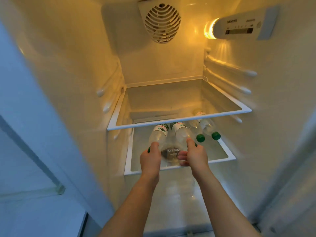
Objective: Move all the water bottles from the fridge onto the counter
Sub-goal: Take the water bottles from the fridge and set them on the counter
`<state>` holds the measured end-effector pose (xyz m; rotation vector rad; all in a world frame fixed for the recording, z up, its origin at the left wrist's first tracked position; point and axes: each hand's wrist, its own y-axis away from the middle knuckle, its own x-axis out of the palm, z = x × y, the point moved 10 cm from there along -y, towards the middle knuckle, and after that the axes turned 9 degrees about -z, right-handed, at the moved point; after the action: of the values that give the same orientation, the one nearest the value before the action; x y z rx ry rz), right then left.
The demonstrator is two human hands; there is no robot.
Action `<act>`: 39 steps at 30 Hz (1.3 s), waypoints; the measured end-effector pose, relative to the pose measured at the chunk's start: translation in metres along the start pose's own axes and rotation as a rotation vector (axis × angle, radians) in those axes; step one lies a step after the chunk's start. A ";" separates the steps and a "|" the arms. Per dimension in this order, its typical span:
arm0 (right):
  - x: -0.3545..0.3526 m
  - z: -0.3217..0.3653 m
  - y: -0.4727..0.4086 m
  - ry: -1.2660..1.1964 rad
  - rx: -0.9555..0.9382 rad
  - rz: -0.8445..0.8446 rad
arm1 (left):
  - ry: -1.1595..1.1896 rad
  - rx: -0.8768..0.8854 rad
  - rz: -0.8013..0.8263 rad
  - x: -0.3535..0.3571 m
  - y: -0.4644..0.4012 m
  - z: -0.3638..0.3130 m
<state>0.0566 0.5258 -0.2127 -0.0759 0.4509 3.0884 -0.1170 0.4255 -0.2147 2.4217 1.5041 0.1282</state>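
Clear bottles (158,135) with green caps (200,138); white-rimmed shelves (179,124).

4 clear green-capped bottles (206,127) lying on shelf (229,153)

The open interior of a refrigerator fills the view, its smooth cream walls (71,53) washed in warm yellow light. High on the back wall sits a round slatted fan vent (162,23). To the upper right, a glowing lamp (210,30) shines beside a white control panel (239,26) printed with a brand name. Moulded ribs (246,90) run along both side walls as shelf supports. A clear glass shelf with a white frame (179,123) spans the middle, and a second glass shelf (220,151) lies lower down. On the left, outside the warm glow, a pale surface (25,151) looks bluish in cooler daylight.
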 end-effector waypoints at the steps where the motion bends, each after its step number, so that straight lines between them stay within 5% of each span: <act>1: -0.004 0.002 0.006 -0.022 -0.001 -0.013 | 0.072 -0.055 0.012 -0.003 0.005 0.001; 9: -0.033 0.013 0.053 0.023 -0.030 -0.057 | 0.156 -0.048 0.092 -0.046 0.051 -0.026; 23: -0.095 0.138 0.148 0.740 -0.617 -0.335 | -0.556 0.768 -0.084 -0.149 0.143 -0.156; 28: -0.074 0.144 0.187 0.889 -0.687 -0.207 | -0.726 0.820 -0.106 -0.178 0.164 -0.159; 39: 0.044 0.073 0.291 1.109 -0.773 0.217 | -0.892 0.581 -0.238 -0.332 0.158 -0.097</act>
<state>0.0022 0.2686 -0.0618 -1.8251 -0.8295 2.8593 -0.1524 0.0841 -0.0523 2.0999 1.4414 -1.4018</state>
